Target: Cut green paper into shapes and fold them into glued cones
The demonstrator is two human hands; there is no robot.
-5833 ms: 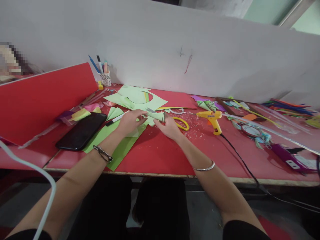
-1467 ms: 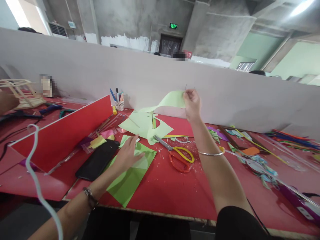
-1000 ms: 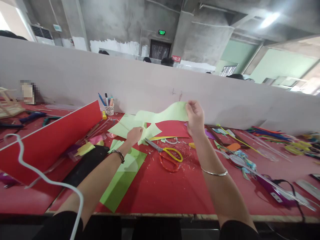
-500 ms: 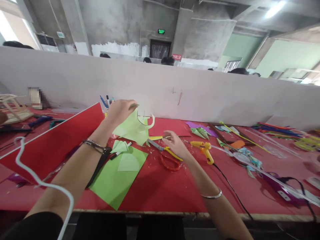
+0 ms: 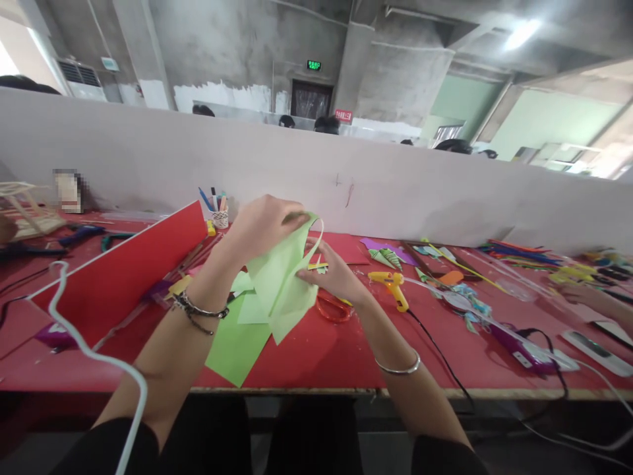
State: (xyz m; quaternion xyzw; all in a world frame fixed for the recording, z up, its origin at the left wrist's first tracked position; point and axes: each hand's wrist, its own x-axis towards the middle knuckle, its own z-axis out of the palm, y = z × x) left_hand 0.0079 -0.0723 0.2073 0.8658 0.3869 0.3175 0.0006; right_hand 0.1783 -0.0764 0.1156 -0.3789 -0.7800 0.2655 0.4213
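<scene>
My left hand (image 5: 273, 227) is closed on the top edge of a light green sheet of paper (image 5: 284, 277), which hangs folded above the table. At its right side my right hand (image 5: 332, 269) grips the paper near a narrow curled strip, the thumb in front. Below lie a brighter green sheet (image 5: 240, 359) and a pale cut piece (image 5: 252, 309), partly covered by the held paper. Red-handled scissors (image 5: 333, 308) rest under my right hand, their blades hidden. A yellow glue gun (image 5: 391, 289) lies just to the right.
A red board (image 5: 133, 277) leans at the left, near a pen cup (image 5: 220, 216). A white cable (image 5: 99, 366) crosses in front of my left arm. Pipe cleaners (image 5: 514, 253) and a purple device (image 5: 519, 349) lie right. Another person's hand (image 5: 573, 291) reaches in at the far right.
My right hand has moved from over the scissors up and left to the paper and has taken hold of it. My left hand has shifted right, and the paper now hangs folded.
</scene>
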